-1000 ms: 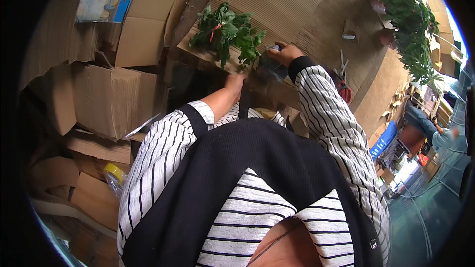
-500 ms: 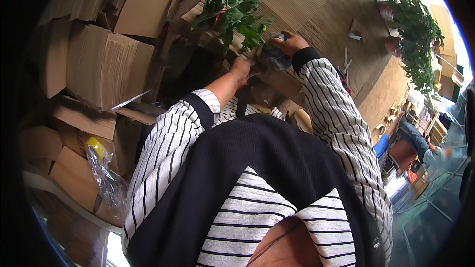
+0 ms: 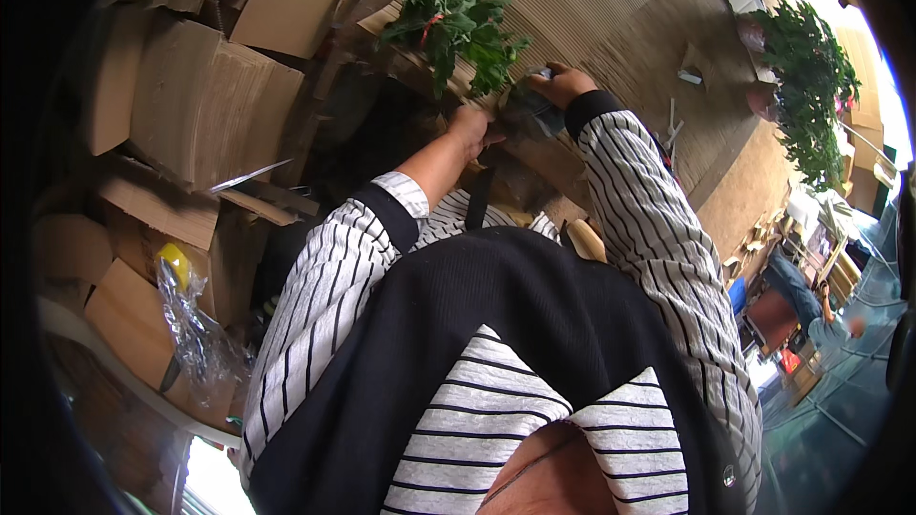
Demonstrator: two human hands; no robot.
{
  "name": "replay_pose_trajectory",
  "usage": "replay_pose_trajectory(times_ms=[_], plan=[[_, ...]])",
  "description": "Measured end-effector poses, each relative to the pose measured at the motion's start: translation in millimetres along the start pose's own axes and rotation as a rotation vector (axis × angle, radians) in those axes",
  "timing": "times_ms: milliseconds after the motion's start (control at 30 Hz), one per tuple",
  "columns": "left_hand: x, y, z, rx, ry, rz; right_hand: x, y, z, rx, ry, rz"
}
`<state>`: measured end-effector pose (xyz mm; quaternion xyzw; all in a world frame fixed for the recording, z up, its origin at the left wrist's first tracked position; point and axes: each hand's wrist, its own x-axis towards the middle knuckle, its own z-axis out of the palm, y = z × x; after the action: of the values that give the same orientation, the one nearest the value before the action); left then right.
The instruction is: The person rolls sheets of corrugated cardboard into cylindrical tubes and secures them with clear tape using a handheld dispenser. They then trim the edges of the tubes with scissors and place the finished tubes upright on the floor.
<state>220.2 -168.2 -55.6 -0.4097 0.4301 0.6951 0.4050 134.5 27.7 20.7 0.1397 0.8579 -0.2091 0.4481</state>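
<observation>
A bunch of green leafy stems (image 3: 456, 30) with a red tie lies over the table's near edge, its lower leaves close to both hands. My left hand (image 3: 468, 131) is closed round the stem end of this bunch; the grip is partly hidden. Just to the right, my right hand (image 3: 565, 85) pinches a crumpled clear plastic bag (image 3: 534, 114). The bag hangs beside the stem ends, and its lower part is dark and blurred.
Stacked flat cardboard (image 3: 215, 105) stands at left, with scissors (image 3: 250, 175) on its near side. Clear plastic wrap with a yellow core (image 3: 191, 315) lies below. More bagged leafy bunches (image 3: 806, 86) lie far right on the cardboard-covered table (image 3: 620, 67). Another person (image 3: 830, 324) sits beyond.
The view has shifted slightly. Both hands keep nearly the same place at the bunch and the plastic bag, with only small movements.
</observation>
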Motion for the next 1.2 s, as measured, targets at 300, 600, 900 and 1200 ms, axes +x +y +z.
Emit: replay_pose_trajectory(times_ms=[300,600,900,1200], plan=[[0,-3,-2,-0.032,-0.026,-0.007,-3,3,1,0.004,-0.010,0.010],[-11,3,5,-0.023,0.012,-0.036,-13,-8,5,-0.106,0.020,0.056],[-12,6,3,0.029,-0.097,-0.028,-92,-9,79,-0.214,0.591,-0.199],[-93,62,19,0.697,-0.149,0.193,-55,14,141,-0.128,0.980,-0.385]])
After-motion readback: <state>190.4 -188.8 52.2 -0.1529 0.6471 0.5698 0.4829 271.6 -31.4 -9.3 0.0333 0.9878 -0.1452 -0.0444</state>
